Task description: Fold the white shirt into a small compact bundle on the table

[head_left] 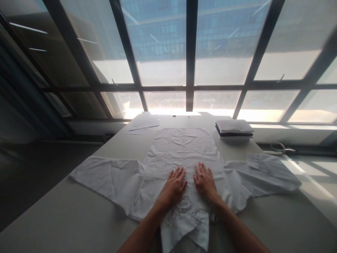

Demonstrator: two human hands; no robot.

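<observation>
A white, crumpled, button-front cotton shirt [181,154] lies spread flat on the pale grey tabletop [65,214], its collar end toward the person and its hem toward the windows. Both sleeves are laid out sideways: one reaches far to the left, the other to the right, where its cuff end is folded back over itself.

The person's left hand [174,185] rests palm down on the shirt front, just left of the button line. Its grip is apart, fingers stretched and flat on the cloth, clamped on nothing. The right hand [204,182] lies palm down just right of the button line, in like condition: fingers extended, pressing the fabric, grasping nothing. The two hands sit side by side, close but not touching, on the chest part of the garment. Both bare forearms come up from the near edge of the tabletop.

At the far right of the tabletop stands a small stack of folded cloths [233,129], white on top with a dark layer under it, apart from the shirt. At the far left lie flat white sheets of paper [143,124], also clear of the shirt. A coiled pale cable [280,147] lies on the sill to the right. Behind the tabletop rises a wall of large dark-framed windows [189,56], strongly backlit.
</observation>
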